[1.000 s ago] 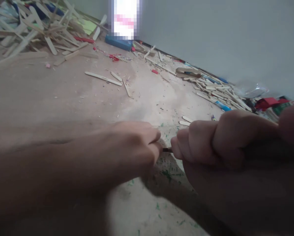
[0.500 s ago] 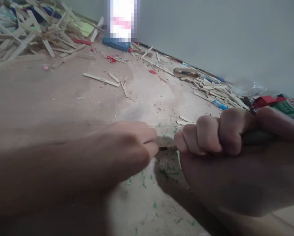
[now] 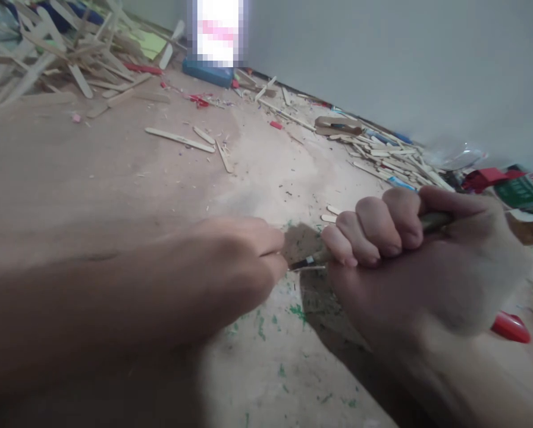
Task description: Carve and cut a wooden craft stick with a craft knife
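Currently, your right hand [image 3: 382,238] curls tightly around a slim tool [image 3: 309,260], whose tip points to nine o'clock, reaching your left hand [image 3: 244,261], its fingers bunched together; what they pinch is hidden. At six o'clock, green flecks [image 3: 297,310] dot the surface [image 3: 270,160]. Farther out, a stick pile [image 3: 394,156] lies at two, a blue block [image 3: 207,72] at eleven.

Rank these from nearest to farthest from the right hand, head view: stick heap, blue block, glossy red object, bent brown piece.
From the right hand:
1. Glossy red object, close on its right.
2. Bent brown piece, beyond it, leftward.
3. Blue block, farther left.
4. Stick heap, far upper left.
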A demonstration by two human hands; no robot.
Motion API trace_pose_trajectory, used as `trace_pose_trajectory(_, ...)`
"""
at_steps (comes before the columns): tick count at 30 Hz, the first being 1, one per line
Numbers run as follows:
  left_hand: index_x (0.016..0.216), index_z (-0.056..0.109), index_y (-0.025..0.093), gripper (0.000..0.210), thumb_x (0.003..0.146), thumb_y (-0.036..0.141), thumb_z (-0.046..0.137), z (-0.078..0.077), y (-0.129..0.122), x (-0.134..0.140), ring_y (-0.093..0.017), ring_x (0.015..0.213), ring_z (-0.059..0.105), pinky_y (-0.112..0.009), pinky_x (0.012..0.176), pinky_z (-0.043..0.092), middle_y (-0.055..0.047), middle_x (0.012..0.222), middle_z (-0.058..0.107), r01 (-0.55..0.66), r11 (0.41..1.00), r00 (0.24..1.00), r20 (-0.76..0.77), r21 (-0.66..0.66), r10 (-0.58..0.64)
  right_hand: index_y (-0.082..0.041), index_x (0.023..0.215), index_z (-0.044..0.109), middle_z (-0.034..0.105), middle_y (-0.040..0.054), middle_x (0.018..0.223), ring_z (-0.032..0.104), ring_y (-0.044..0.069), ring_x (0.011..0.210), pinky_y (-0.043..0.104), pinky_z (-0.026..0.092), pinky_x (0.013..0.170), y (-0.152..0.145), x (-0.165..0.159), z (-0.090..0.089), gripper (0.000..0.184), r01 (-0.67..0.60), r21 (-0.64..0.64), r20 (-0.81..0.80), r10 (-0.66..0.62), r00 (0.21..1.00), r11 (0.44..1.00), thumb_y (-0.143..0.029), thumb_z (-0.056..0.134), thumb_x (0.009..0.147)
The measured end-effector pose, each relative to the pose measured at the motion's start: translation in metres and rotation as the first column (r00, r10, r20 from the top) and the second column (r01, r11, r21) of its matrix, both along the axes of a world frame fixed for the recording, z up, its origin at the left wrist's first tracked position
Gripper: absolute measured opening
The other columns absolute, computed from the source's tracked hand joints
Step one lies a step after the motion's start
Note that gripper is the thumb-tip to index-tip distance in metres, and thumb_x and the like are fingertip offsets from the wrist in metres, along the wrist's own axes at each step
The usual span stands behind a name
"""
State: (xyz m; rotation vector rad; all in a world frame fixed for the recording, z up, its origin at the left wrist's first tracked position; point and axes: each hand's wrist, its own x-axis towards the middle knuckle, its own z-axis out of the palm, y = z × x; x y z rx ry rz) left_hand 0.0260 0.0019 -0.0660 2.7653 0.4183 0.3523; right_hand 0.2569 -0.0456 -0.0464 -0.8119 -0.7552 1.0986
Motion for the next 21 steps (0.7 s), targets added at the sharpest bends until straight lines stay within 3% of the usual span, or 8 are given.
trace_pose_trajectory(3, 0.108, 0.082, 0.018, 0.028, 0.114, -0.004, 0.066, -0.001, 0.0, -0.001, -0.016, 0.092, 0.068, -0.029, 0.093, 0.062, 0.002, 0.105, 0.072, 0.008, 1.0, 1.0, 0.015, 0.003, -0.008, -0.028, 0.061, 0.047, 0.037, -0.0051, 0.053, 0.036, 0.013, 0.044, 0.026, 0.047, 0.041, -0.003, 0.0, 0.005, 0.041, -0.004, 0.026, 0.006, 0.004, 1.0, 1.0, -0.031, 0.074, 0.091)
trace_pose_trajectory(8, 0.109, 0.084, 0.02, 0.034, 0.109, -0.008, 0.065, 0.004, 0.0, -0.002, -0.017, 0.093, 0.068, -0.027, 0.09, 0.058, 0.002, 0.108, 0.076, -0.006, 1.0, 1.0, 0.005, -0.016, 0.006, -0.025, 0.058, 0.056, 0.037, -0.0038, 0.049, 0.042, 0.012, 0.04, 0.021, 0.038, 0.039, -0.004, 0.0, 0.011, 0.034, -0.016, 0.087, 0.049, 0.012, 0.999, 0.996, -0.032, 0.068, 0.09)
trace_pose_trajectory(10, 0.11, 0.084, 0.021, 0.033, 0.109, -0.007, 0.067, 0.006, 0.0, -0.001, -0.017, 0.092, 0.068, -0.028, 0.087, 0.056, 0.001, 0.11, 0.078, -0.014, 0.999, 1.0, -0.007, -0.029, 0.014, -0.026, 0.059, 0.054, 0.039, -0.0027, 0.049, 0.043, 0.013, 0.041, 0.023, 0.04, 0.04, -0.004, -0.001, 0.011, 0.034, -0.048, 0.103, 0.061, 0.042, 0.997, 0.993, -0.033, 0.068, 0.089)
trace_pose_trajectory(15, 0.105, 0.079, 0.024, 0.033, 0.104, -0.007, 0.071, 0.008, 0.001, -0.003, -0.018, 0.086, 0.066, -0.031, 0.077, 0.052, 0.001, 0.108, 0.079, -0.024, 0.999, 0.999, -0.027, -0.039, 0.023, -0.032, 0.068, 0.035, 0.029, -0.0056, 0.058, 0.039, 0.02, 0.048, 0.041, 0.051, 0.049, -0.012, -0.002, 0.014, 0.06, -0.076, 0.06, 0.057, 0.073, 0.996, 0.995, -0.044, 0.083, 0.101)
trace_pose_trajectory(21, 0.097, 0.074, 0.026, 0.035, 0.089, -0.008, 0.07, 0.015, -0.001, -0.004, -0.019, 0.081, 0.069, -0.032, 0.069, 0.053, 0.002, 0.099, 0.079, -0.026, 0.998, 0.999, 0.027, -0.066, 0.028, -0.029, 0.069, 0.038, 0.031, -0.0041, 0.066, 0.046, 0.022, 0.061, 0.042, 0.048, 0.059, -0.04, -0.023, 0.02, 0.072, -0.043, -0.029, 0.103, 0.046, 0.994, 0.999, -0.051, 0.098, 0.105)
